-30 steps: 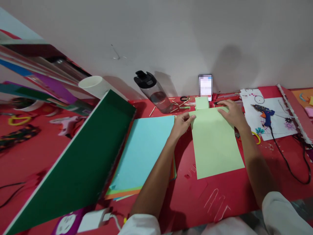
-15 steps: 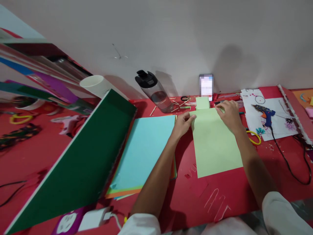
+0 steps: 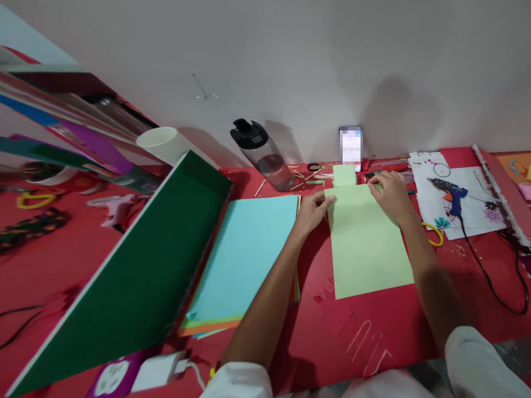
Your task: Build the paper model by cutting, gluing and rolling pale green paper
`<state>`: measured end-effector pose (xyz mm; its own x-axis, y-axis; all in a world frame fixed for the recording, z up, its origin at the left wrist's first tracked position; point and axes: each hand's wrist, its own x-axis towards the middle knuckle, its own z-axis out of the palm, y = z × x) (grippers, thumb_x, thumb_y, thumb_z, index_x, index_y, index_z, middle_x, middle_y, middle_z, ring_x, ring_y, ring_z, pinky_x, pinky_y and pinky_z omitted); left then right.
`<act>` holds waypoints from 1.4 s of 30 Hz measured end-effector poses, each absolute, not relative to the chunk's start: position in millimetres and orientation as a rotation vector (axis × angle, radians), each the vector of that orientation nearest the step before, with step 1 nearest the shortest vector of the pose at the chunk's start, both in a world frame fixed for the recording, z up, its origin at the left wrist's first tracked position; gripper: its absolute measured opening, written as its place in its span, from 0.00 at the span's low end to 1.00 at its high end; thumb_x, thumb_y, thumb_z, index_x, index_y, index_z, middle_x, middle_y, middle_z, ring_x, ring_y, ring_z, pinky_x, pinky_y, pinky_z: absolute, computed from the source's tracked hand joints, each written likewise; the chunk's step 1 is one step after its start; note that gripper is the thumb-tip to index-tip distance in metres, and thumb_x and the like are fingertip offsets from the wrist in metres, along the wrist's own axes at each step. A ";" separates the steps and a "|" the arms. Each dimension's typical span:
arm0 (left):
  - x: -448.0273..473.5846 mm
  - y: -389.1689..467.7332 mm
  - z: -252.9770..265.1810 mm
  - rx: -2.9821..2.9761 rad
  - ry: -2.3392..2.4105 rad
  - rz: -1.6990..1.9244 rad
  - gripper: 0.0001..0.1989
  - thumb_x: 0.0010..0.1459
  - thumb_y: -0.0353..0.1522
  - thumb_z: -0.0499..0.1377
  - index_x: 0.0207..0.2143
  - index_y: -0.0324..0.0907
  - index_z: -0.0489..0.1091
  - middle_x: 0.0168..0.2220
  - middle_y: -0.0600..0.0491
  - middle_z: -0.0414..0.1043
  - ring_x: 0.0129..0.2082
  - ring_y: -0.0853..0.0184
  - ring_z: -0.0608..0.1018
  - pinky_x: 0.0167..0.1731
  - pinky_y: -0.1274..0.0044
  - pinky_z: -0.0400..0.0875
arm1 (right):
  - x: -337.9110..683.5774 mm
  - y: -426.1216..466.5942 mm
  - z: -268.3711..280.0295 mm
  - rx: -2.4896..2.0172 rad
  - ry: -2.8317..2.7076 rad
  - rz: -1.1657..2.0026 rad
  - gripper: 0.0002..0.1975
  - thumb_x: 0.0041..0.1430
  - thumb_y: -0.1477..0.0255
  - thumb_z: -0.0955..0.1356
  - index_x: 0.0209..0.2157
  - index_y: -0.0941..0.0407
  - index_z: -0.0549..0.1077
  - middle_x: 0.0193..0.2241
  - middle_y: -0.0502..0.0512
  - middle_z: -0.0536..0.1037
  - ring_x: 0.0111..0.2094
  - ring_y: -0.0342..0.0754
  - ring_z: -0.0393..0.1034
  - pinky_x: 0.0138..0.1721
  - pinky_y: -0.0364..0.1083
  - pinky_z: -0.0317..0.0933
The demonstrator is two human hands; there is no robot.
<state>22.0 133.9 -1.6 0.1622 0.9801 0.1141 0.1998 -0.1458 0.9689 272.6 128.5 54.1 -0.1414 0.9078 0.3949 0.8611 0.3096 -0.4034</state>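
Observation:
A pale green sheet of paper (image 3: 369, 243) lies in front of me on the red table. At its upper left corner, my left hand (image 3: 313, 210) pinches the edge, thumb on top. My right hand (image 3: 390, 193) grips the far edge toward the right corner, fingers bent over it. Just beyond the sheet stands a small pale green paper piece (image 3: 344, 174), close to a phone (image 3: 351, 147) leaning on the wall. To the left of my left hand rests a stack of coloured paper with a light blue sheet (image 3: 253, 243) on top.
A green board (image 3: 136, 265) stands slanted at left, near a water bottle (image 3: 263, 155) and a white roll (image 3: 161, 143). On the right are a blue glue gun (image 3: 452, 193) with its cord and yellow-handled scissors (image 3: 433, 235). A white charger (image 3: 160, 371) sits at the front left.
Both hands have shifted very slightly to the right along with the top of the green sheet. Their grip looks the same.

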 end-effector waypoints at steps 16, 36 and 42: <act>11.8 136.8 0.7 1.513 1.181 1.020 0.19 0.53 0.48 0.67 0.27 0.42 0.70 0.24 0.58 0.65 0.24 0.70 0.65 0.28 0.76 0.59 | 285.8 130.4 53.2 -1.541 -2.072 0.265 0.08 0.69 0.72 0.66 0.35 0.52 0.77 0.39 0.56 0.82 0.43 0.58 0.72 0.53 0.58 0.57; 16.1 134.7 5.1 1.553 1.156 0.996 0.21 0.56 0.50 0.65 0.27 0.44 0.65 0.23 0.59 0.60 0.24 0.70 0.63 0.27 0.76 0.58 | 287.2 121.9 71.7 -1.524 -2.004 0.350 0.09 0.69 0.70 0.67 0.37 0.52 0.79 0.39 0.57 0.82 0.41 0.56 0.75 0.44 0.53 0.64; 16.1 135.3 -0.4 1.558 1.134 1.020 0.19 0.58 0.48 0.64 0.28 0.44 0.64 0.24 0.59 0.63 0.26 0.69 0.66 0.29 0.77 0.61 | 290.7 129.9 55.9 -1.488 -2.019 0.345 0.08 0.69 0.71 0.66 0.38 0.52 0.79 0.40 0.57 0.82 0.42 0.56 0.75 0.44 0.52 0.63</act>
<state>16.1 135.3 -0.4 0.2308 0.9680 0.0991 0.2011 -0.1471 0.9685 290.7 129.9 55.9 -0.1910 0.9310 0.3112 0.7749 0.3376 -0.5344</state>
